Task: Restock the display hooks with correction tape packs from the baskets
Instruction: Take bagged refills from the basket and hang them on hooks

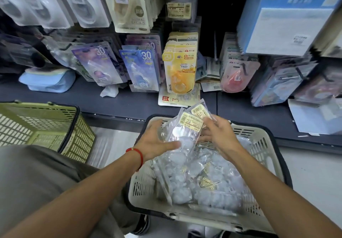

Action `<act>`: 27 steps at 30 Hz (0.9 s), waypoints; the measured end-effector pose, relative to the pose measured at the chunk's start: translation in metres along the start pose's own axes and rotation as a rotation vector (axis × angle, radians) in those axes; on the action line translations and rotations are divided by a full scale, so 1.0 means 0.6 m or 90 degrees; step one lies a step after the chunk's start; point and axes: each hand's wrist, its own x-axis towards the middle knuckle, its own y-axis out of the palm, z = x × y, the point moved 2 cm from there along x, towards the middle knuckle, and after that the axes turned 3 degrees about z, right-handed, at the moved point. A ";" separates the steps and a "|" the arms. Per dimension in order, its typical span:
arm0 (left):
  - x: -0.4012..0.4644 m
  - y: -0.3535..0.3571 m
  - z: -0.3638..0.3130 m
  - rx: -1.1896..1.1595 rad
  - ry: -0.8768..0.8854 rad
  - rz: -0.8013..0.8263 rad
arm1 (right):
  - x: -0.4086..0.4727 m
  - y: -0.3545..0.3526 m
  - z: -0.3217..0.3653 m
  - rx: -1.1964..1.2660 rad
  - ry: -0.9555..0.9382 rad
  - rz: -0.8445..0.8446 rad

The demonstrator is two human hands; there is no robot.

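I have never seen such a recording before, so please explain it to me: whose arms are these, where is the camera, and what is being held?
There is no machine here. A person wears one camera on the head, looking down at their own two bare hands. The left hand and the right hand together hold up a few clear packs with yellow price labels, above a beige basket full of similar packs. A green basket stands to the left; its contents are not visible. Behind them runs a dark shelf, and above it packs of correction tape hang on hooks, such as a yellow pack.
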 end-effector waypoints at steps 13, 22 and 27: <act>-0.001 -0.075 -0.013 -0.026 0.104 0.072 | -0.016 0.030 0.055 -0.278 -0.003 0.093; -0.013 -0.117 -0.014 -0.267 0.091 -0.159 | -0.002 0.058 0.012 -0.097 0.055 0.138; -0.034 -0.073 -0.006 -0.533 0.002 -0.001 | -0.021 0.131 -0.022 0.122 0.129 0.118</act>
